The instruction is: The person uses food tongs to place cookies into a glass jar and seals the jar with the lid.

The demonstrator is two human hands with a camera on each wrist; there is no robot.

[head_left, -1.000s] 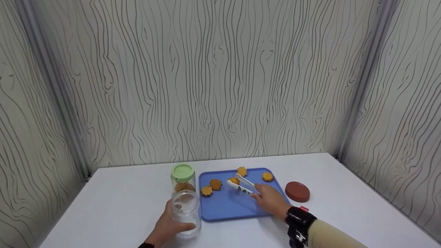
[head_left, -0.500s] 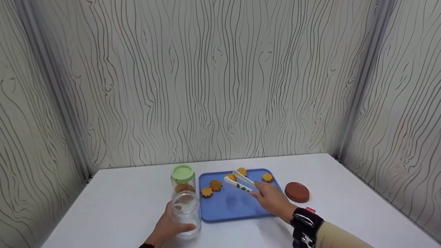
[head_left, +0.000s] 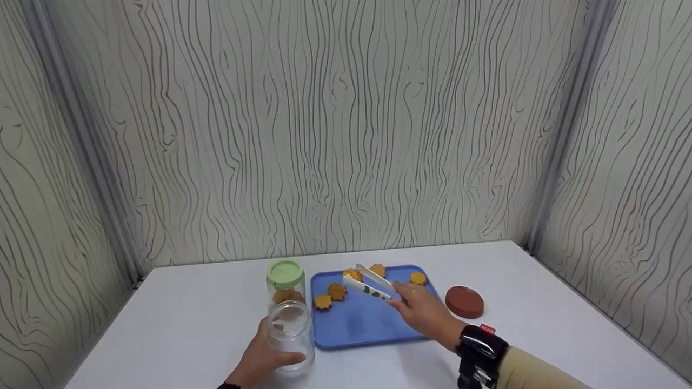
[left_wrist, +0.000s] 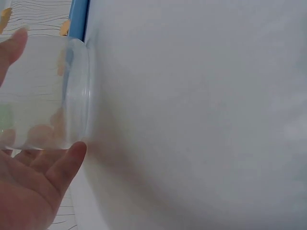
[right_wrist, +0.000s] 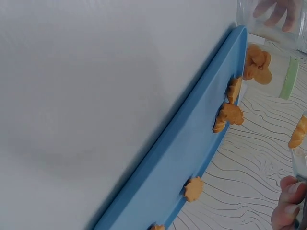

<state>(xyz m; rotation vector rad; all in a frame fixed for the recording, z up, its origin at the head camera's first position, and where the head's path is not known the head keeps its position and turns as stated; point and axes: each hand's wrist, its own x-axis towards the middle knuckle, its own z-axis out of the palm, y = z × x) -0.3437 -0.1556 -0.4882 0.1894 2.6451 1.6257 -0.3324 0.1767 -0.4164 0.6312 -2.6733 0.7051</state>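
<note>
My left hand [head_left: 259, 354] grips an open clear jar [head_left: 292, 343] standing upright on the table, thumb on the near side and fingers around the far side. No cookies show inside it. My right hand [head_left: 424, 313] holds white tongs [head_left: 374, 292] with dark green marks. A golden scalloped cookie [right_wrist: 298, 135] is pinched between the tong tips, raised over the far part of the blue tray [head_left: 373, 329]. Several more cookies lie on the tray: a darker one [head_left: 337, 292] touching a lighter one [head_left: 323, 302] at the left, others at the back and right.
Just behind the open jar stands another clear jar with a green lid [head_left: 285, 274], with cookies inside. A red-brown round lid [head_left: 465, 301] lies right of the tray. Patterned panels [head_left: 346, 135] wall the white table [head_left: 178, 319] at the back and sides.
The tongs have lifted the cookie off the tray and carried it to the left, and my right hand has shifted slightly left. My left hand and the open jar have stayed put.
</note>
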